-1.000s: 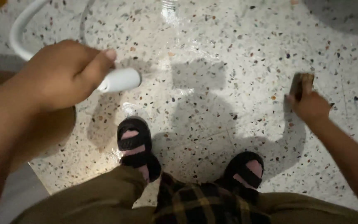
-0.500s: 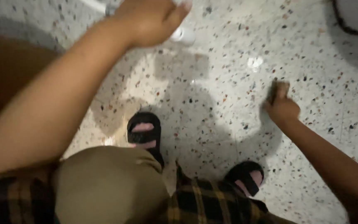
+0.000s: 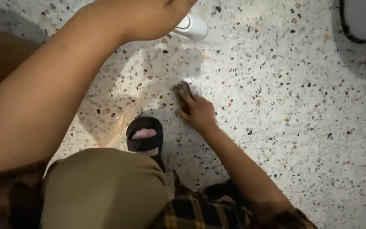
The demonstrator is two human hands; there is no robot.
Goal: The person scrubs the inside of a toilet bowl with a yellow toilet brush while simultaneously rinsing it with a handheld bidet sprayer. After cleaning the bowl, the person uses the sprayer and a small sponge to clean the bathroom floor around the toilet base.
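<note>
Seen from above, nearest at 6 o'clock, a bent knee in olive trousers (image 3: pixel 102 191) and a plaid shirt hem (image 3: pixel 200 212). Just beyond, a black sandal (image 3: pixel 145 135) stands on the wet speckled floor (image 3: pixel 276 127). Near centre, the right hand (image 3: pixel 198 111) presses a small brown scrubber (image 3: pixel 183 92) flat to the floor, grip closed on it. At 12 o'clock, the left hand (image 3: pixel 149 17) grips a white sprayer (image 3: pixel 191 27). At 2 o'clock, a white bucket (image 3: pixel 363 19).
</note>
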